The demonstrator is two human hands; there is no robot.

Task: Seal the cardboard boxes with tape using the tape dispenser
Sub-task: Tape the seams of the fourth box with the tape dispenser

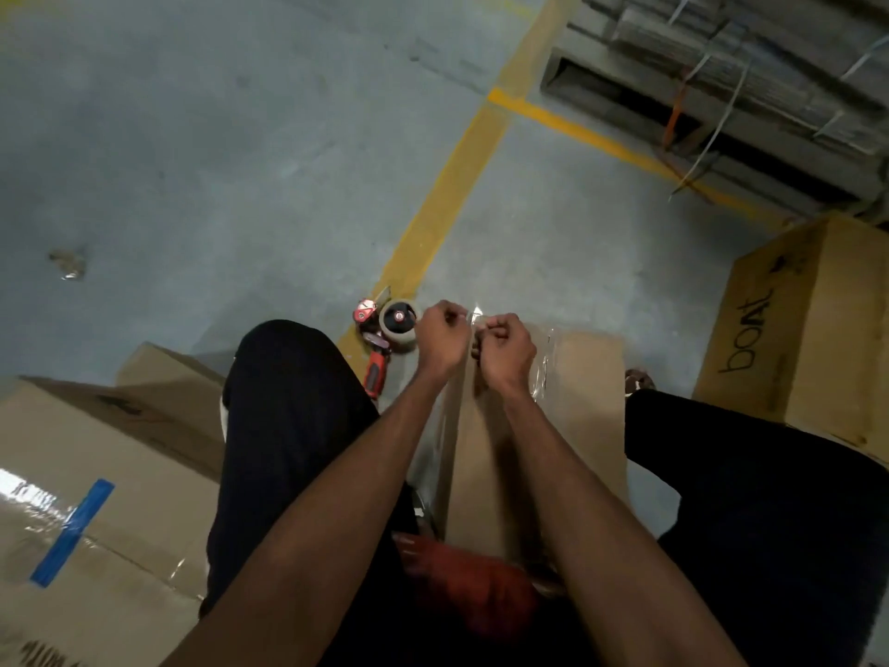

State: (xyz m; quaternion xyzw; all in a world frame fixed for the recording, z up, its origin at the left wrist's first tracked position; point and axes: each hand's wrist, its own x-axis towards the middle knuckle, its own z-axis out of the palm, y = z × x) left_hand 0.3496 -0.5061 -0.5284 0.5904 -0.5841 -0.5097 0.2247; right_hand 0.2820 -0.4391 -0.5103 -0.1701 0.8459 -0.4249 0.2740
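Note:
A brown cardboard box [582,402] lies between my knees, with clear tape running along its top. My left hand [442,337] and my right hand [505,344] are held close together over the box's far edge. Both have curled fingers and pinch a strip of clear tape [474,316] between them. The red and black tape dispenser [387,337], with a roll of tape on it, lies on the floor just left of my left hand; neither hand holds it.
A taped box with a blue strip [96,498] sits at the left. Another box marked "boat" [798,329] stands at the right. Bundled flat cardboard on a pallet [750,79] fills the far right. Yellow lines [442,204] cross the grey concrete floor.

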